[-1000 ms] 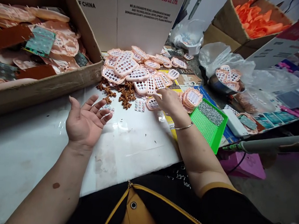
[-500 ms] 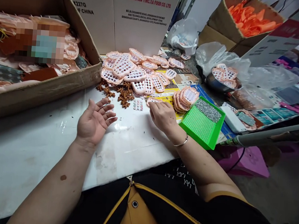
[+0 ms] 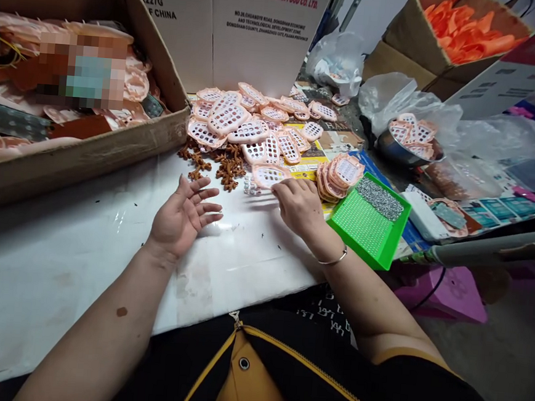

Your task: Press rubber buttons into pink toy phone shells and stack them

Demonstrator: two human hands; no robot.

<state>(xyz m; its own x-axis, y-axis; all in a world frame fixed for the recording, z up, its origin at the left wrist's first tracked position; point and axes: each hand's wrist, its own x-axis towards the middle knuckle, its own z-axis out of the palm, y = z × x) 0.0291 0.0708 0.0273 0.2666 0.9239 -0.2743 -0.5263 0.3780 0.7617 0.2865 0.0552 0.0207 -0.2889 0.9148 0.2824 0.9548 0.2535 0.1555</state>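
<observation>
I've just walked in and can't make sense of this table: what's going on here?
Someone's right hand pinches the near edge of a pink plastic panel, in front of a pile of similar panels. The left hand is open and holds nothing, over the white tabletop near some brown branching pieces. To the right, a short stack of panels sits beside a green tray with small silvery pieces at its far end.

Glossy wht tabletop (image 3: pixel 227 247), smooth pink plast. panels (image 3: pixel 249 131), matt cardbd box (image 3: pixel 90 154), shiny mtl bowl (image 3: pixel 398 153)
</observation>
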